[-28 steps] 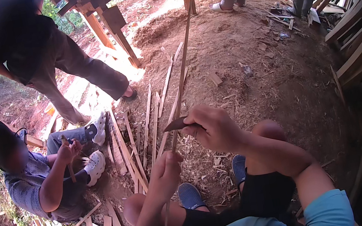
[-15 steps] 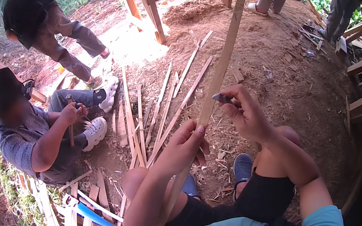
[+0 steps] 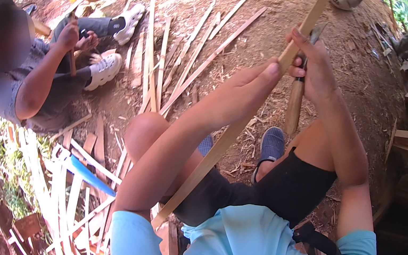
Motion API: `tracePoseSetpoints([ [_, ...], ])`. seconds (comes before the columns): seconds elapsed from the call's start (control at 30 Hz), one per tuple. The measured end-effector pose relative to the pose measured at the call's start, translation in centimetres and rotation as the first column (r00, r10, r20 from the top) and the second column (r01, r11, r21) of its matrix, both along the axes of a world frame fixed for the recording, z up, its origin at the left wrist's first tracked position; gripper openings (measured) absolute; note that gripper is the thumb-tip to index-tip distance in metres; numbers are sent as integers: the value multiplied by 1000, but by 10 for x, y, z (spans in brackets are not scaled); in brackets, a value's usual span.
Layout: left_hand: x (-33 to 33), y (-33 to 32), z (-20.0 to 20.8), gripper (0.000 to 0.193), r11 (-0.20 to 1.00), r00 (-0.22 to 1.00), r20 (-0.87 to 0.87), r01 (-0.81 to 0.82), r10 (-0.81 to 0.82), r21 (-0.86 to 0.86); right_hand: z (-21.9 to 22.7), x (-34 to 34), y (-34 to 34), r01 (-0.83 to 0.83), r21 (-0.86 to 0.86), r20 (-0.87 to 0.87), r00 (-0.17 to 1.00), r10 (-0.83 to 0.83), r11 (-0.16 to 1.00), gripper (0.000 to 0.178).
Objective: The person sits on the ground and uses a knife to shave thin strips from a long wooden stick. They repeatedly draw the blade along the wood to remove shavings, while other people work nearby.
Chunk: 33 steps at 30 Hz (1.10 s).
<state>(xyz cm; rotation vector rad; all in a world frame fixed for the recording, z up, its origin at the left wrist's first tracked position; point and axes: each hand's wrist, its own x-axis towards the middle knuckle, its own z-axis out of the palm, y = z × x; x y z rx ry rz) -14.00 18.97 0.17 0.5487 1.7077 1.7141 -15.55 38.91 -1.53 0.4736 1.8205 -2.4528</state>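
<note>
My left hand [image 3: 246, 90] is closed around the long bamboo strip [image 3: 227, 137], which slants over my knees above the dirt ground [image 3: 264, 36]. My right hand [image 3: 313, 68] grips firmly a wooden-handled knife [image 3: 294, 104], pressed against the strip.

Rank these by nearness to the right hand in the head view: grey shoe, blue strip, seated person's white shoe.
From the right hand:
1. Grey shoe, just below it, by the knee.
2. White shoe, far left, upper ground.
3. Blue strip, lower left among pale slats.
</note>
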Motion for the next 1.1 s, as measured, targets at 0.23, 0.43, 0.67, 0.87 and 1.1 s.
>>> tracePoseSetpoints([
  [0.23, 1, -49, 9, 49, 829, 890, -214, -455, 404, -325, -1, -9, 25, 161, -138, 13, 987, -161, 977, 13],
  [0.43, 86, -31, -29, 49, 954, 973, 29, -219, 230, -206, -7, -25, 59, 128, -187, 91, 989, -113, 974, 15],
  [0.67, 104, -19, -59, 57, 981, 594, 804, -171, 27, 93, -11, -27, 68, 143, -194, 214, 972, -100, 971, 18],
  [0.87, 110, 4, -66, 34, 988, 788, 596, -136, 155, -76, -19, -27, 65, 88, 124, 222, 968, -114, 988, 18],
  [1.1, 74, 21, -40, 33, 975, 885, 419, -149, 205, -163, -3, -8, 42, -48, 30, 122, 992, 44, 998, 16],
])
